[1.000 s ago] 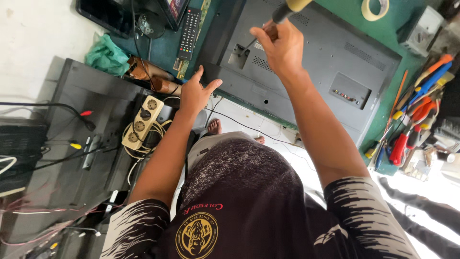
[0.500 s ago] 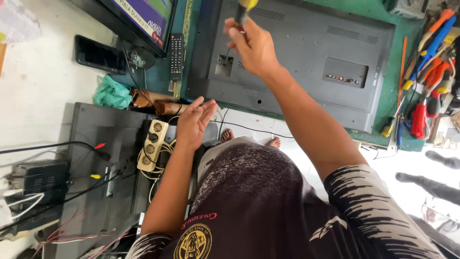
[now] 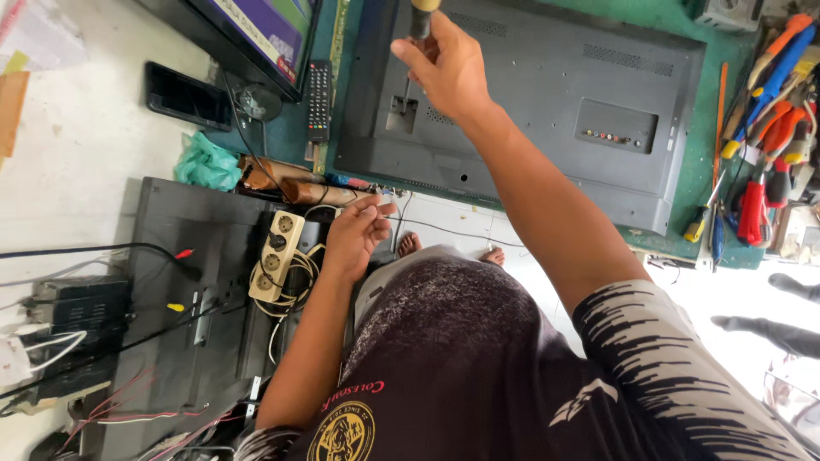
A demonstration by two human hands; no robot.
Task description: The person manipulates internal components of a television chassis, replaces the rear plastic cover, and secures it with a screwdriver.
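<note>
While the right hand (image 3: pixel 448 68) gripped a screwdriver (image 3: pixel 418 34), fingers pressed tight around its handle, the tip met the grey back panel of a television (image 3: pixel 547 111) lying on the green bench (image 3: pixel 666 17). The left hand (image 3: pixel 354 230) hovered loosely curled, holding nothing, just right of a cream power strip (image 3: pixel 275 256).

My right hand (image 3: pixel 448 68) grips a screwdriver (image 3: pixel 418 38) — yellow-and-black handle up, thin shaft angled down to the recessed panel on the back of a dark grey television (image 3: pixel 547 111). The set lies face down on the green bench, its vents and port panel showing. My left hand (image 3: pixel 354 235) hovers half curled — just off the set's near edge.
</note>
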